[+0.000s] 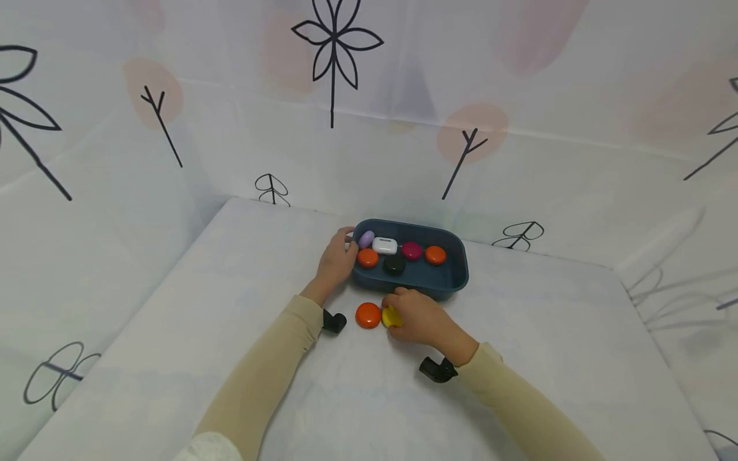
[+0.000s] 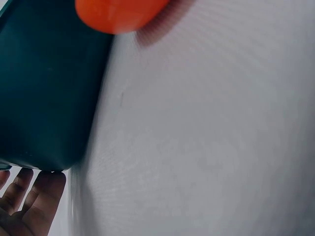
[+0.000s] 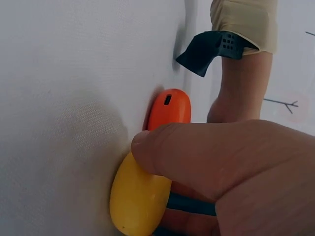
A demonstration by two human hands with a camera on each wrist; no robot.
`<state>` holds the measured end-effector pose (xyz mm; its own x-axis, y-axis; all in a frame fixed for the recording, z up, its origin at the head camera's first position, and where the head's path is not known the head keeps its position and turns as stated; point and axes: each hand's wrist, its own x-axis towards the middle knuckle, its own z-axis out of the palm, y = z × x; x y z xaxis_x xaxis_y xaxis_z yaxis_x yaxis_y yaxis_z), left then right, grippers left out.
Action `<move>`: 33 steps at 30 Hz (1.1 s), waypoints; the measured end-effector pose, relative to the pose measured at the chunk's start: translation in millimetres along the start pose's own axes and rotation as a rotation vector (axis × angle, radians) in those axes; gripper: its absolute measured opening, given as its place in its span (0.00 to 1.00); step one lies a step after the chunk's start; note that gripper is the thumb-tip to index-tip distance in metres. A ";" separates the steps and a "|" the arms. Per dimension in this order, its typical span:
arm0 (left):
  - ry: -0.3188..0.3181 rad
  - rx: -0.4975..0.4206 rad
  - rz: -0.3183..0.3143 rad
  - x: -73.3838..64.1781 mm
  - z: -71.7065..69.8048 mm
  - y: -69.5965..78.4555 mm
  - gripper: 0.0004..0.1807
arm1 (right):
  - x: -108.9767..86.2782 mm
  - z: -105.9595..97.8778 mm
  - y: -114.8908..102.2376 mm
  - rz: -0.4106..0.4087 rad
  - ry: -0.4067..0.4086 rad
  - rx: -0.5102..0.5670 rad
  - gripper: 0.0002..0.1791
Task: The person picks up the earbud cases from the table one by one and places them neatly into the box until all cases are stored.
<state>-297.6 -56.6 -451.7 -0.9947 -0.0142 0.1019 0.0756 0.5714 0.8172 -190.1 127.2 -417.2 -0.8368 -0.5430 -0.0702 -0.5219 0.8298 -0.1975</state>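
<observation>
A dark blue plastic tub [image 1: 438, 282] holds several rounded cases. My left hand [image 1: 336, 261] rests against the tub's left end; in the left wrist view its fingertips [image 2: 47, 189] touch the tub's edge. My right hand [image 1: 425, 321] pinches a glossy yellow case [image 3: 138, 196] in front of the tub, thumb on its near side, the other fingers partly hidden behind it. Right beside it on the table lies an orange case [image 1: 368, 315], which shows a small port slot in the right wrist view and looks like an earbud charging case.
Inside the tub sit a purple case [image 1: 366, 239], a white one [image 1: 384, 246], a crimson one [image 1: 412, 250], a black one [image 1: 394, 264] and two orange ones [image 1: 368, 258]. Patterned cloth [image 1: 392, 160] hangs behind the white table [image 1: 230, 307]. Both wrists wear black mounts.
</observation>
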 end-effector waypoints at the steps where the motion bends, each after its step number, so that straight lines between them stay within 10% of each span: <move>1: 0.000 0.001 0.000 0.0 0.0 0.1 0.23 | -0.4 -0.3 -0.3 0.001 0.002 -0.005 0.21; 12: -0.003 0.004 -0.005 -0.2 0.8 -1.2 0.23 | -6.9 -8.8 -2.7 -0.002 0.040 -0.003 0.21; 33: -0.023 -0.007 -0.007 -1.7 -3.2 1.9 0.24 | -3.4 -30.7 -0.2 0.008 0.352 0.127 0.16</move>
<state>-295.6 -58.1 -448.4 -0.9965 0.0007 0.0837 0.0694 0.5652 0.8220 -192.2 132.9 -386.9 -0.8579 -0.4408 0.2641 -0.5090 0.7992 -0.3197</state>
